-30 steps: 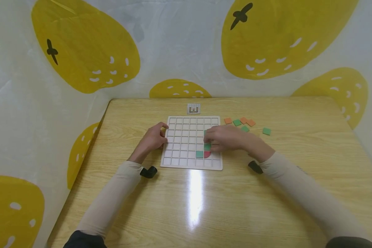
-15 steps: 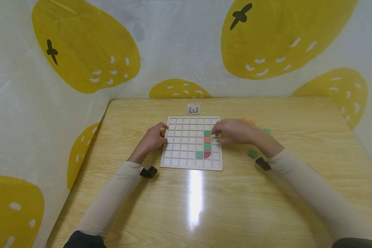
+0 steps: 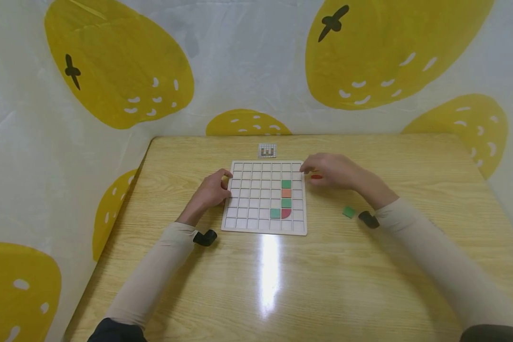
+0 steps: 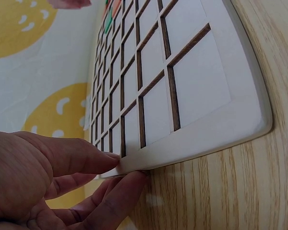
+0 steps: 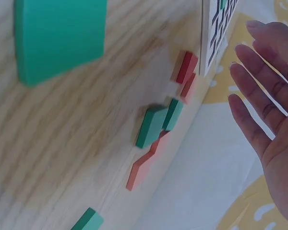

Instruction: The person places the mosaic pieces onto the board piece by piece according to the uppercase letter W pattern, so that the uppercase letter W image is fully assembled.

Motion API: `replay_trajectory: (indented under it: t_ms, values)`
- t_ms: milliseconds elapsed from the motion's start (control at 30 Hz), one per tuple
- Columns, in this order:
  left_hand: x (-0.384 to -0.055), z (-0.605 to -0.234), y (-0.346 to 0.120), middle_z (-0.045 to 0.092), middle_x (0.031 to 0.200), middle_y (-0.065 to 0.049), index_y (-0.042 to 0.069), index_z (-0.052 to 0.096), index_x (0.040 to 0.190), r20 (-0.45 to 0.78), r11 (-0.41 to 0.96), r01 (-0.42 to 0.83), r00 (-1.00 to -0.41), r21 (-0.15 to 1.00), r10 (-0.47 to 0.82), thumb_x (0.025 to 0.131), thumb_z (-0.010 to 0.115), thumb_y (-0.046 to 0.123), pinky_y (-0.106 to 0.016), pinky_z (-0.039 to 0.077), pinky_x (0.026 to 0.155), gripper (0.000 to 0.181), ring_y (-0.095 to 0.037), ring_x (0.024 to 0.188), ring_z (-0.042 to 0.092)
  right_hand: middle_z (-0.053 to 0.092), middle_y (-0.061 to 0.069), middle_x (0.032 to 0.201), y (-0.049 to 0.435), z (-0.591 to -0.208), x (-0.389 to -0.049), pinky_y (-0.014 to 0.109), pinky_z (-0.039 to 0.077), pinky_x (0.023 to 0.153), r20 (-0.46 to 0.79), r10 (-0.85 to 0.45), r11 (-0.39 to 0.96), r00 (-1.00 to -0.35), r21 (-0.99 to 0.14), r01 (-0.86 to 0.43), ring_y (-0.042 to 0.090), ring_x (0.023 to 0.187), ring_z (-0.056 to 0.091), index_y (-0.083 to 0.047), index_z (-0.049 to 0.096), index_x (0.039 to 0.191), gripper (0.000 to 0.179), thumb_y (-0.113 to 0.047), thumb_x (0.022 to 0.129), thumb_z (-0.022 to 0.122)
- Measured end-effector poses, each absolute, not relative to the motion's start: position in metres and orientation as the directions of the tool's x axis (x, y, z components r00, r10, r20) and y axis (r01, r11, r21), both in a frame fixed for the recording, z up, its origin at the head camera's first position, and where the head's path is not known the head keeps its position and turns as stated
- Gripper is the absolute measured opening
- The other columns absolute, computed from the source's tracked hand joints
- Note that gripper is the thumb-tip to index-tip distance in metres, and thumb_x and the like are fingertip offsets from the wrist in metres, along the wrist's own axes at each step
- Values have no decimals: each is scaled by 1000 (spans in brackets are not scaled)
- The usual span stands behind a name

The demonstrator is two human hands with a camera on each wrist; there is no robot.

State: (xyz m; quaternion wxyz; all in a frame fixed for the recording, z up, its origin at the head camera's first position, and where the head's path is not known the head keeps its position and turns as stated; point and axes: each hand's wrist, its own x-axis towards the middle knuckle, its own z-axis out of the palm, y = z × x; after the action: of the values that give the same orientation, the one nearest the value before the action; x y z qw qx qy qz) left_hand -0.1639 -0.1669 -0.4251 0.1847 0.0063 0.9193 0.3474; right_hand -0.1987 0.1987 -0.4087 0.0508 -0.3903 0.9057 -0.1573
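- A gridded white board (image 3: 242, 211) is lying flat on the table (image 3: 312, 280), showing a column of tiles (image 3: 286, 193) in green, orange and green; a rounded red piece (image 3: 285, 213) is sitting at its foot, with a green square (image 3: 275, 213) flanking it on the left.
- The left hand (image 3: 213, 188) is holding the board's left edge with finger and thumb.
- The right hand (image 3: 335, 171) (gripping nothing, fingers extended) is hovering near loose tiles (image 5: 151, 125) right of the board.
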Motion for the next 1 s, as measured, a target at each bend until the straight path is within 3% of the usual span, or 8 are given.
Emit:
replay_trajectory:
  t_ms: [333, 1000]
  values:
    - [-166, -426, -167, 59, 99, -15, 9, 50, 139, -338, 755, -123, -931, 644, 137, 92, 67, 0, -27, 50, 59, 51, -22, 70, 60, 69, 7, 114, 211, -410, -218, 53, 53, 92, 24, -696, 671, -718, -336, -662, 30, 109, 63, -8, 72, 117, 31, -16, 88, 79]
    - [-167, -426, -167, 58, 96, -14, 9, 50, 139, -336, 748, -119, -930, 653, 146, 92, 67, -2, -27, 49, 58, 51, -21, 68, 59, 68, 9, 115, 219, -414, -240, 53, 52, 93, -66, -700, 689, -711, -324, -648, 31, 110, 61, -7, 72, 115, 28, -11, 87, 77]
